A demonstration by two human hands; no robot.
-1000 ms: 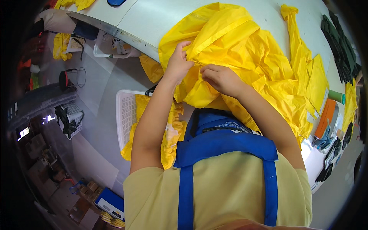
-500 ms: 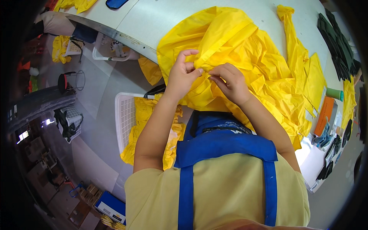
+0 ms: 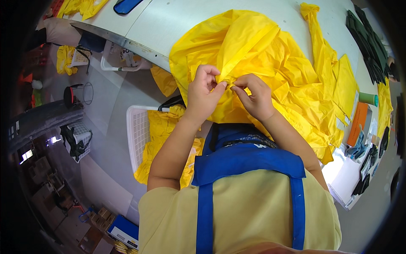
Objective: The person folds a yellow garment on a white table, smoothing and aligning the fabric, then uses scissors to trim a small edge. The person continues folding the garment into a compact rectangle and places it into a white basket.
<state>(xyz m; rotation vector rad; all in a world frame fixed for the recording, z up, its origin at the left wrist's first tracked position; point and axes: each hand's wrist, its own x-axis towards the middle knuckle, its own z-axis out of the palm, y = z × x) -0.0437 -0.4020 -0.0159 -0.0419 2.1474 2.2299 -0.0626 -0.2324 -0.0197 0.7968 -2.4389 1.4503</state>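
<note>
A large crumpled yellow garment (image 3: 292, 80), thin and slightly shiny, spreads over the pale table in front of me and hangs past its near edge. My left hand (image 3: 205, 91) pinches a gathered edge of it between thumb and fingers. Close beside it, my right hand (image 3: 255, 96) pinches the same gathered bit, fingertips almost touching the left thumb. A small fold of the fabric bunches up between the two hands. What exactly lies under the fingertips is too small to make out.
On my left stands a white plastic basket (image 3: 136, 139) with yellow garments in it. A bare stretch of table (image 3: 169, 25) shows at the back. Dark green cloth pieces (image 3: 368, 46), a green thread spool (image 3: 368, 99) and an orange box (image 3: 357, 122) lie at the right.
My fingers have closed further on the fabric edge, and the left index finger has curled in. Both hands have dropped slightly nearer to me; the bunched fold shows more.
</note>
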